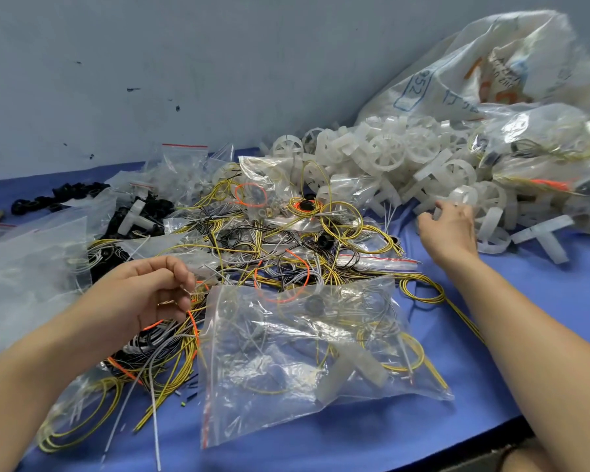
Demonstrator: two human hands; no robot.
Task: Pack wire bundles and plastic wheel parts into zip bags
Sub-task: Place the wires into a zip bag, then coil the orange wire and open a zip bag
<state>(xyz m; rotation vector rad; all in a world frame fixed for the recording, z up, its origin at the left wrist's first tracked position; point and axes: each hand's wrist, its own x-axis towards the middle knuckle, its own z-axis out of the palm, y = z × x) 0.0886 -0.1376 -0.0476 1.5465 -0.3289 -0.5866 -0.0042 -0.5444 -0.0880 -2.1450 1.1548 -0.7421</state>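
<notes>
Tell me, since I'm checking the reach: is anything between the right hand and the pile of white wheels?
Nothing visible. The right hand is already at the near edge of the wheel pile, fingers on the white parts there.

A blue table cover (pixel 511 352) lies under everything, against a pale grey wall (pixel 184 63) with a few dark specks. The tangled wires (pixel 252 243) at the centre are yellow, black, grey and bright orange. At 2 o'clock, the plastic wheels (pixel 389 155) are milky white. The clear zip bag (pixel 304 352) at 6 o'clock has a red strip along its seal. At 10 o'clock sit black plastic parts (pixel 65 195). The big sack (pixel 491 69) at 1 o'clock is white with blue and orange print.
</notes>
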